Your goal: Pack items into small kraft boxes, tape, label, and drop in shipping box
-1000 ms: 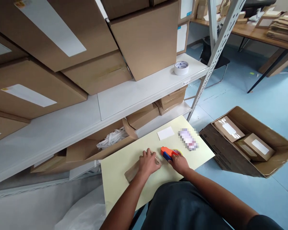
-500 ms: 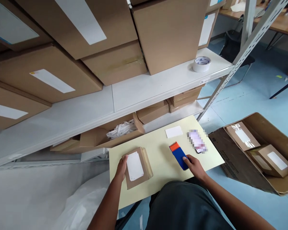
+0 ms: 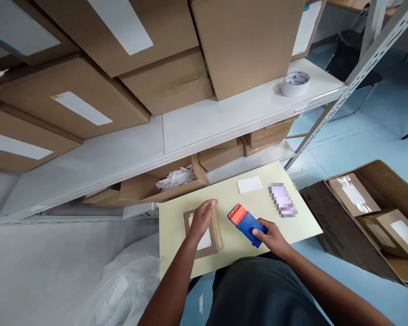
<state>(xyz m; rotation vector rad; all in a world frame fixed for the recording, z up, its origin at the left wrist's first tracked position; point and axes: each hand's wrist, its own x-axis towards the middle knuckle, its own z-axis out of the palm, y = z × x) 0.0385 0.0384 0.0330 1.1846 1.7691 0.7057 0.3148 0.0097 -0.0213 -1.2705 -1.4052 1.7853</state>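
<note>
A small brown cardboard box (image 3: 216, 228) with a white label lies on the pale yellow board (image 3: 177, 217) in front of me. My left hand (image 3: 201, 218) lies flat on top of that box with its fingers stretched out. My right hand (image 3: 271, 235) is closed round the blue and orange tape dispenser (image 3: 245, 222), which sits just to the right of the box. A white card (image 3: 249, 184) and a blurred flat object (image 3: 283, 200) lie further back on the board.
Large brown cartons (image 3: 224, 40) fill the white shelf (image 3: 129, 149), with a white tape roll (image 3: 295, 83) at its right end. An open carton (image 3: 370, 213) holding small labelled boxes stands on the blue floor at the right. Clear plastic (image 3: 122, 290) lies at the lower left.
My left hand moved from the box's left edge onto its top. My right hand turned the tape dispenser and brought it closer to the box.
</note>
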